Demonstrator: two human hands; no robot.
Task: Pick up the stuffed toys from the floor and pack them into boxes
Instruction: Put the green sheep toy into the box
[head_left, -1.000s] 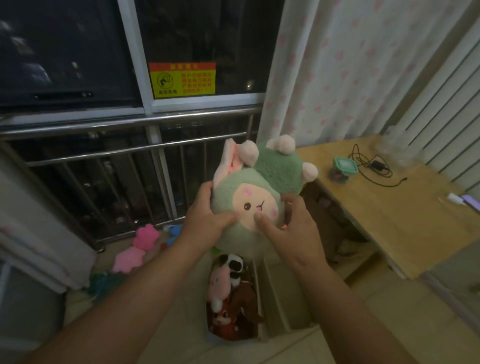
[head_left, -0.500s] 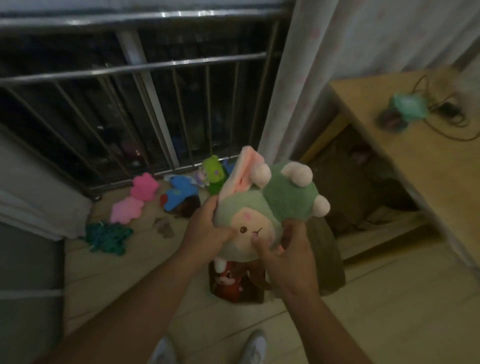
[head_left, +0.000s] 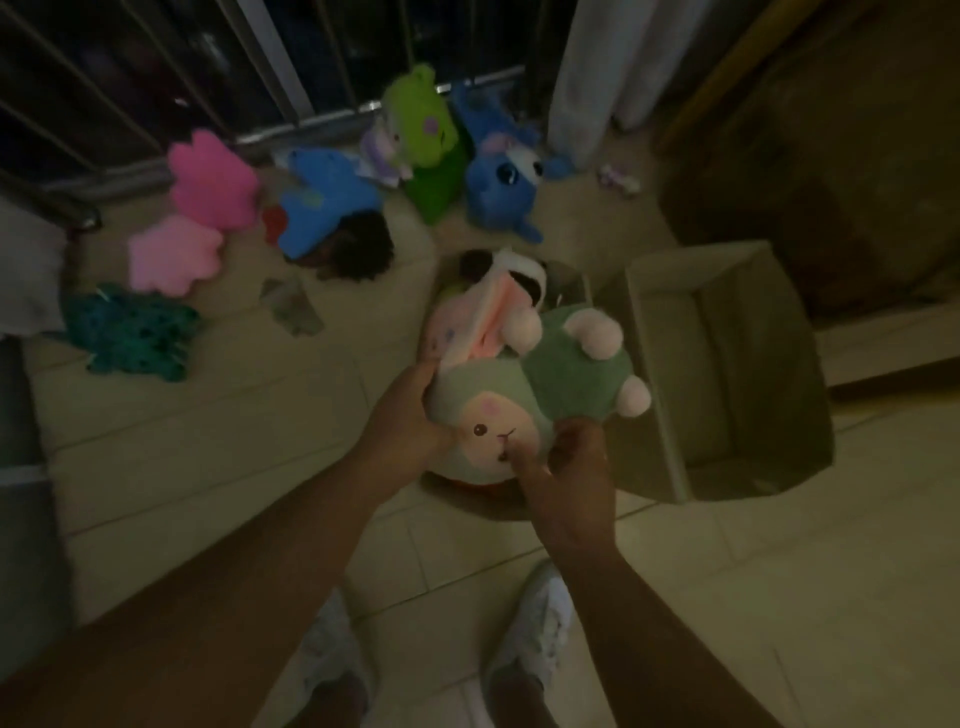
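Held over a packed box (head_left: 483, 501), just beside an empty box (head_left: 727, 364): a green plush toy (head_left: 524, 400). Left hand (head_left: 410, 415) fingers curled round its head, right hand (head_left: 566, 467) fingers pinching face and underside. Probably light, soft, squashy, not slippery; best gripped by the round body, not the floppy ear. Hard to make out what's in the packed box: mostly hidden, dim, blurred.

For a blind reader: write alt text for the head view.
Left hand and right hand hold a green stuffed toy above a toy-filled box, next to an open cardboard box. More stuffed toys lie on the floor.
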